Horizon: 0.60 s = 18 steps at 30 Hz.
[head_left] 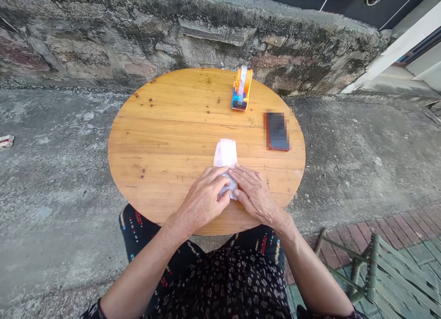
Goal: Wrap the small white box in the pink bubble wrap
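A folded white tissue or thin paper lies lengthwise on the round wooden table, near its front edge. My left hand rests over the paper's left side, fingers bent a little and thumb apart from them. On the right side, my right hand lies nearly flat, its fingertips on the paper's edge and close to the left fingertips. Part of the paper shows between the two hands; the rest of its near half is hidden under the fingers.
Toward the back of the table stands an orange and blue tape dispenser with a clear roll. A dark, blurred rectangular object lies at the right. Beyond is a rough stone wall; a slatted chair stands at lower right.
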Each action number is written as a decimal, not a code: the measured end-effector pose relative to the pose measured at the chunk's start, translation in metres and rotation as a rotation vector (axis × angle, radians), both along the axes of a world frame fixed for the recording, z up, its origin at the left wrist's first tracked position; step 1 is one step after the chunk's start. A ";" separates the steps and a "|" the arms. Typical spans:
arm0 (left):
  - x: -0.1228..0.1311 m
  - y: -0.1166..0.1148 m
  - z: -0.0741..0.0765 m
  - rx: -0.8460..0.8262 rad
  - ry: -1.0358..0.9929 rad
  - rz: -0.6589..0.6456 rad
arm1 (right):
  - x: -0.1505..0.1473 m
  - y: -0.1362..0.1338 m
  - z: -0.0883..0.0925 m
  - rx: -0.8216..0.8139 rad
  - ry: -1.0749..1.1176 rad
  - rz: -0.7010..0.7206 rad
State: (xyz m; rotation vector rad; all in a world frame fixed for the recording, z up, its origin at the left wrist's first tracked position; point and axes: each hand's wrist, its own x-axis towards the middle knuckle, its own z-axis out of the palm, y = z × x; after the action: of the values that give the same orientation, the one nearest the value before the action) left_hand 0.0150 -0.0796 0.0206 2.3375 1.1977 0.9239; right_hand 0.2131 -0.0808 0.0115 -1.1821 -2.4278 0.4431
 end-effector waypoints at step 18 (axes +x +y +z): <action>0.001 0.002 0.002 0.011 0.007 -0.010 | -0.002 -0.015 0.006 0.043 0.036 -0.062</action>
State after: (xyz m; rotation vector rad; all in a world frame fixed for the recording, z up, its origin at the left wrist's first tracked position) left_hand 0.0158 -0.0781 0.0222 2.3550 1.1856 0.9226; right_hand 0.2108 -0.0958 0.0173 -1.2175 -2.3510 0.3879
